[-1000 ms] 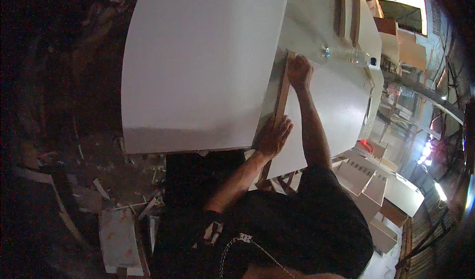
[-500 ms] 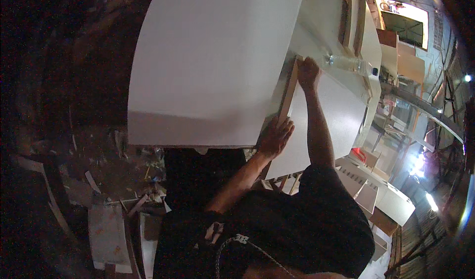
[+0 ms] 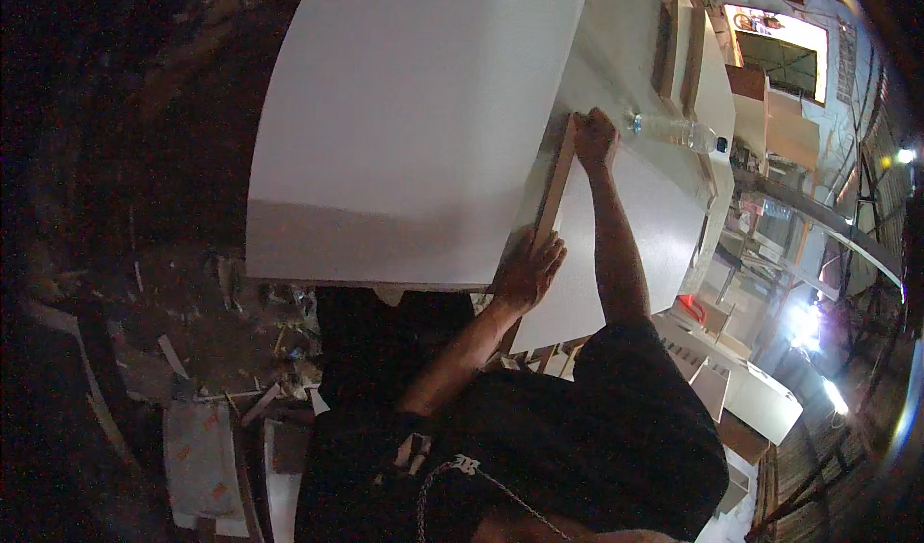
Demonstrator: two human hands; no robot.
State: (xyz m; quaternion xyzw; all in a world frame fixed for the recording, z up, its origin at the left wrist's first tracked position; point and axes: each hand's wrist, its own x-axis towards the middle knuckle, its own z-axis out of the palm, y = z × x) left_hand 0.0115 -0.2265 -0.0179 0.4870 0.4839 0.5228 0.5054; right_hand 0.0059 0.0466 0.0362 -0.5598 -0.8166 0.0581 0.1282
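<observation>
A narrow brown strip (image 3: 555, 192), seemingly wood, runs between a large white panel (image 3: 404, 110) on the left and a smaller white panel (image 3: 626, 235) on the right. My right hand (image 3: 597, 141) is closed at the strip's far end, its fingers curled around the edge there. At the near end rests my left hand (image 3: 527, 271), fingers stretched out and lying along the strip and the smaller panel. The left palm's contact is hidden. Whether the strip is loose or part of a panel's edge I cannot tell.
A clear plastic bottle (image 3: 679, 131) with a dark cap lies beyond my right hand. More boards (image 3: 681, 47) are stacked at the far right. Offcuts and scrap (image 3: 279, 341) litter the dark floor on the left. A pale board (image 3: 204, 456) stands at the lower left.
The whole view has shifted slightly. Both hands keep their places on the strip, and nothing is let go or newly taken hold of.
</observation>
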